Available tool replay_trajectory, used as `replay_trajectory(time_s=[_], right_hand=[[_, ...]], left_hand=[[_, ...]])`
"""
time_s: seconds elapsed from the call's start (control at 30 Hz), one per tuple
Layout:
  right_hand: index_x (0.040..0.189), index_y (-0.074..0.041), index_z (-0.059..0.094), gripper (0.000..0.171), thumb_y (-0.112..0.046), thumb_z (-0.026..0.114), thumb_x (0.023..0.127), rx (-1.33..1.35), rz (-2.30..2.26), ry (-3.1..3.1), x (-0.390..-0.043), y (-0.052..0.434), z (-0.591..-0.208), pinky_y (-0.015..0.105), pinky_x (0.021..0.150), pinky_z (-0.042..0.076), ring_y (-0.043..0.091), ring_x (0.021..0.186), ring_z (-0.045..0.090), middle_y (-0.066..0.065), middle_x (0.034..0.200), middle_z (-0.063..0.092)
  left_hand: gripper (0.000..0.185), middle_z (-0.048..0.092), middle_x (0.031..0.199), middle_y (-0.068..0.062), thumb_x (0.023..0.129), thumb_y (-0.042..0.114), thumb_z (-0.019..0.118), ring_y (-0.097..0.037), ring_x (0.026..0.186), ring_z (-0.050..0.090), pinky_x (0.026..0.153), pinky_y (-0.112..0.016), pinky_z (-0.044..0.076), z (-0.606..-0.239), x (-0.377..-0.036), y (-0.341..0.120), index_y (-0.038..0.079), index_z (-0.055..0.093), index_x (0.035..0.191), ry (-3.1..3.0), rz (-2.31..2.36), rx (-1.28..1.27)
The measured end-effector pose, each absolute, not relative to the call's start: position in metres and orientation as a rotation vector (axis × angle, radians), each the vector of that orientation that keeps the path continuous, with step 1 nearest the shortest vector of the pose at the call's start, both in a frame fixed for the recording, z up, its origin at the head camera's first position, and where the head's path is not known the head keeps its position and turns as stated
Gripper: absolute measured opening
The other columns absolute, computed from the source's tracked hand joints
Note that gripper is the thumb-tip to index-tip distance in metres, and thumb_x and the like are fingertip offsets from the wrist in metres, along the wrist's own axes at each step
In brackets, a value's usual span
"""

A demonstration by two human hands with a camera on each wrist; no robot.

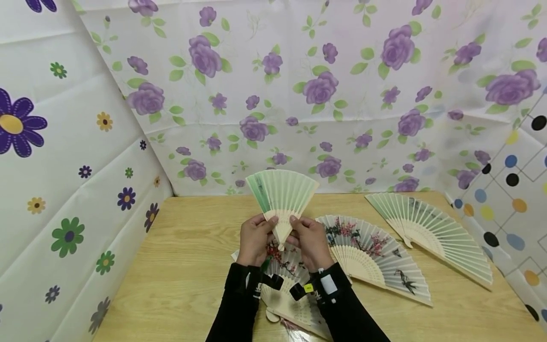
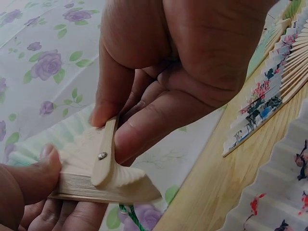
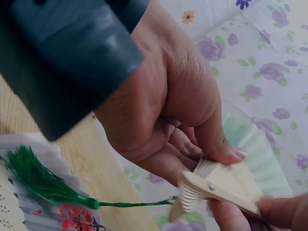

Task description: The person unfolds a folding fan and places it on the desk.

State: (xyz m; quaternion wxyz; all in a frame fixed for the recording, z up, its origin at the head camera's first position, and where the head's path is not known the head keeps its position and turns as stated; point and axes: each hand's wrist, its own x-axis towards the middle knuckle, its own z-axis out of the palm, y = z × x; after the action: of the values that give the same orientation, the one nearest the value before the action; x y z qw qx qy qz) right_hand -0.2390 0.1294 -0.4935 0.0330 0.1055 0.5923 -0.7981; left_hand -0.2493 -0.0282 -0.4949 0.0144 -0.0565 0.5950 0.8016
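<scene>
I hold a pale green folding fan (image 1: 282, 194) upright above the wooden table (image 1: 188, 266), spread about a third open. My left hand (image 1: 261, 227) pinches its wooden ribs on the left near the pivot, and my right hand (image 1: 300, 227) pinches them on the right. In the left wrist view the left hand's fingers (image 2: 144, 130) curl round the guard stick beside the rivet (image 2: 102, 155), with the right hand's thumb (image 2: 33, 178) on the stacked ribs. The right wrist view shows my right hand (image 3: 192, 144) gripping the fan's base (image 3: 211, 185), from which a green tassel (image 3: 43, 185) hangs.
Three open fans lie on the table: one with red blossoms (image 1: 286, 280) under my forearms, one with blossoms and a bird (image 1: 372, 251) to the right, and a white and green one (image 1: 431, 228) at far right. Floral sheets wall in the table on three sides.
</scene>
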Motion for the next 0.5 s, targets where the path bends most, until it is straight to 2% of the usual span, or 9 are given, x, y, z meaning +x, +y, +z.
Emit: replay_trajectory(time_s=[0.07,0.13,0.5], right_hand=[[0.133,0.006,0.076,0.030,-0.018,0.065,0.119,0.336,-2.479,1.808,-0.2388,0.1297,-0.4930,0.021,0.075,0.072,0.005,0.078,0.077,0.001,0.094,0.074],[0.140,0.007,0.074,0.033,-0.017,0.065,0.119,0.347,-2.496,1.798,-0.2390,0.1299,-0.4925,0.019,0.076,0.071,0.006,0.081,0.080,0.003,0.098,0.078],[0.139,0.008,0.074,0.033,-0.017,0.066,0.118,0.359,-2.515,1.787,-0.2389,0.1283,-0.4923,0.018,0.076,0.071,0.007,0.082,0.081,0.005,0.098,0.079]], left_hand=[[0.033,0.080,0.128,-0.027,0.115,0.003,0.066,-0.012,0.101,0.082,0.089,-0.028,0.073,-0.4952,-0.2495,-0.0286,-0.010,0.070,0.145,1.847,2.504,-0.180],[0.033,0.081,0.126,-0.025,0.115,0.002,0.065,-0.012,0.101,0.082,0.090,-0.028,0.073,-0.4955,-0.2501,-0.0289,-0.010,0.069,0.146,1.847,2.512,-0.181],[0.032,0.084,0.120,-0.019,0.115,0.002,0.066,-0.012,0.101,0.082,0.085,-0.025,0.072,-0.4976,-0.2507,-0.0281,-0.010,0.070,0.145,1.854,2.522,-0.205]])
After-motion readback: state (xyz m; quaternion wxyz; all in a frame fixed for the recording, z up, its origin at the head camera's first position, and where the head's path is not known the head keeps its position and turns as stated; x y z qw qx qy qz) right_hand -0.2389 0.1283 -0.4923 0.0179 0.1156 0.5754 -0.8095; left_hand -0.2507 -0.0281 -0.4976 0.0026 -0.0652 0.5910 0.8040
